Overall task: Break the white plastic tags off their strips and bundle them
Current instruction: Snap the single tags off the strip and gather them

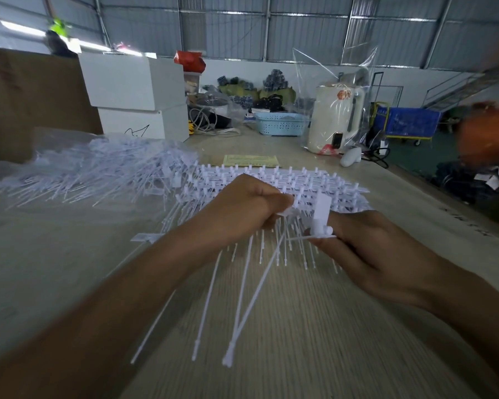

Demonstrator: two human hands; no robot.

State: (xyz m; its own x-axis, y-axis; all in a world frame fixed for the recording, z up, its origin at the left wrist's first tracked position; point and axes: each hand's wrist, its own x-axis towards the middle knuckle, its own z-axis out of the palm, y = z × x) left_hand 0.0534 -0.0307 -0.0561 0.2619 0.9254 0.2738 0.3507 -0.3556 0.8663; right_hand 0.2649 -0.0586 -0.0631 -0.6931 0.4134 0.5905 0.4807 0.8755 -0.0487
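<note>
My left hand (pixel 242 205) grips the heads of several loose white plastic tags (pixel 242 286), whose long thin tails fan down toward me over the table. My right hand (pixel 366 249) pinches one white tag (pixel 321 214) by its head, the flat tab standing upright just right of the left fist. Behind both hands lies a stack of white tag strips (pixel 285 180) with tags still joined in rows. A big heap of loose white tags (pixel 98 168) spreads across the table to the left.
Two white boxes (pixel 136 93) stand stacked at the back left beside brown cardboard. A yellow paper (pixel 251 161), a blue basket (pixel 280 123) and a bagged white appliance (pixel 337 116) sit further back. The table edge (pixel 444 191) runs along the right.
</note>
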